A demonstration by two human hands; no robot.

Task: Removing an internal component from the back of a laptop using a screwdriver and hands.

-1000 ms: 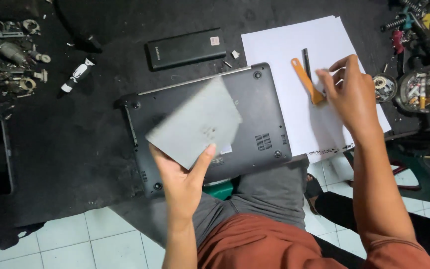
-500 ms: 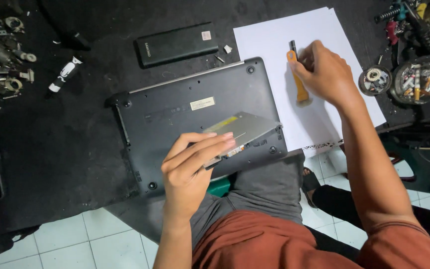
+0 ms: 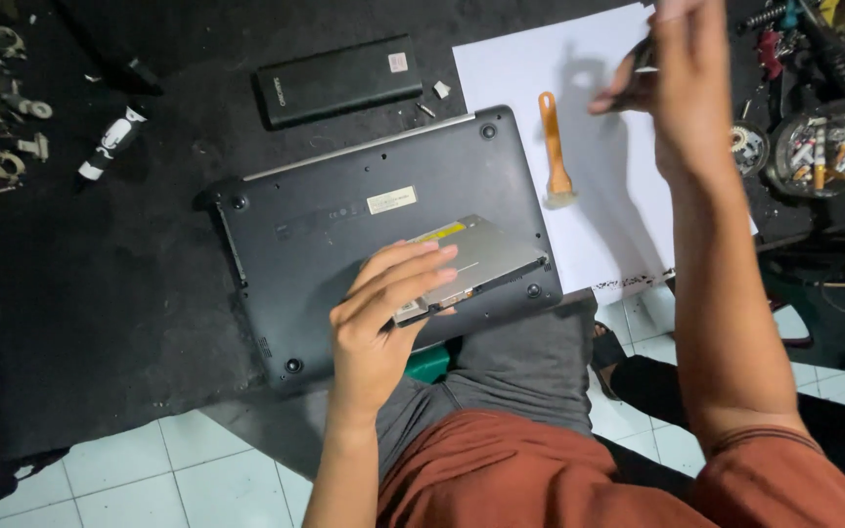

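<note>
The landmark here is the dark laptop (image 3: pixel 344 244), lying bottom-up on a black mat (image 3: pixel 100 323). The left hand (image 3: pixel 383 313) grasps a flat grey optical drive (image 3: pixel 476 259) by its near edge — fingers laid over the top, thumb beneath — and holds it just above the laptop's right front corner, tilted slightly. The drive overlaps that corner, its long side running roughly along the laptop's front edge.

To the right of the laptop lies a white sheet of paper (image 3: pixel 530 59), its near left part tucked against the laptop's right edge. On the sheet, just beside the laptop, rests an orange-handled brush (image 3: pixel 553 147), handle pointing away from the person. The right hand (image 3: pixel 682 78) is raised over the paper, well above and to the right of the laptop; its fingers are pinched around a thin dark tool (image 3: pixel 638 68) — too blurred to tell what kind.

Beyond the laptop's far edge lies a black rectangular battery pack (image 3: pixel 339 83), close to but apart from it. Far to the laptop's left, a small black-and-white tube (image 3: pixel 110 145) lies on the mat.
</note>
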